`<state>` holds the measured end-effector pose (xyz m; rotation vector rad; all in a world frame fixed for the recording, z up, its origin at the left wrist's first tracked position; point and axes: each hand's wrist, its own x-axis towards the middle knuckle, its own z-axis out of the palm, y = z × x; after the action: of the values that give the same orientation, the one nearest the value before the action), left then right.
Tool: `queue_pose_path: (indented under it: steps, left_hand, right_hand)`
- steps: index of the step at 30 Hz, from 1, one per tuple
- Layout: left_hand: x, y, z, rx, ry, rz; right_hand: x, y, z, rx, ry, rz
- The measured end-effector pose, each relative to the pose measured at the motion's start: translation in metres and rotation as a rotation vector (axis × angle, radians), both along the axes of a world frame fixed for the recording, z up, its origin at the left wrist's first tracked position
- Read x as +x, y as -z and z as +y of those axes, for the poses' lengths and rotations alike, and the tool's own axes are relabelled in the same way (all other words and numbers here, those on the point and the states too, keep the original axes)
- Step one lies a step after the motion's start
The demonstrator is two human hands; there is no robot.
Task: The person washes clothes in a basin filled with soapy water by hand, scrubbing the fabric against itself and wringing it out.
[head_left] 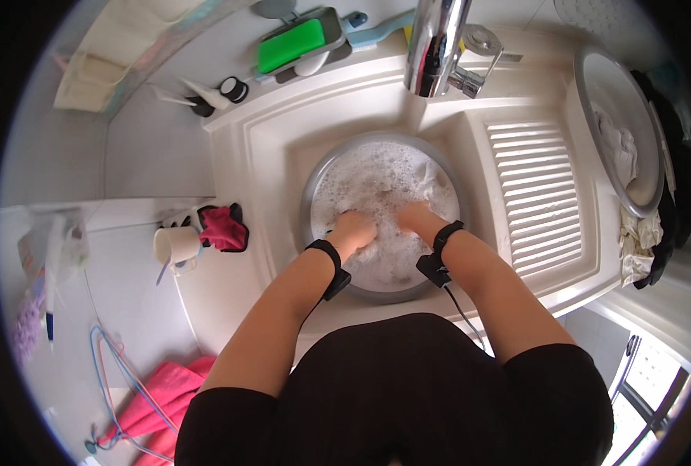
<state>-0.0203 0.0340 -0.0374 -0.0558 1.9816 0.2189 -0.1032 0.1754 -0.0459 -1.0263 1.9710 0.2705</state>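
Foam (376,165) is filling the grey-rimmed basin (309,221), where I'm watching the left hand (355,229) at eight o'clock, right hand (415,217) at three, fingers too hidden for telling their grip, and whitish cloth (431,181) showing at two.

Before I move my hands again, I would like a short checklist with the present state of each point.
1. Gray-rimmed basin inside the sink: ok.
2. Left hand in the suds, grip hidden by foam: cannot tell.
3. Right hand in the suds, fingertips hidden: cannot tell.
4. Black sleeves clear of the suds: ok.
5. Chrome faucet, no stream visible: ok.
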Motion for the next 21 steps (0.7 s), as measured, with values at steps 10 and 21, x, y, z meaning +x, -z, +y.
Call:
queue_pose_path:
  steps: [10, 21]
  left_hand:
    - [0.082, -0.068, 0.02, -0.056, -0.234, 0.732]
    - [0.084, -0.101, -0.008, 0.27, -0.686, 0.802]
  right_hand:
    - [-0.001, -0.13, 0.018, -0.612, 0.34, -0.013]
    - [0.0, -0.084, 0.037, -0.836, 0.622, 0.026]
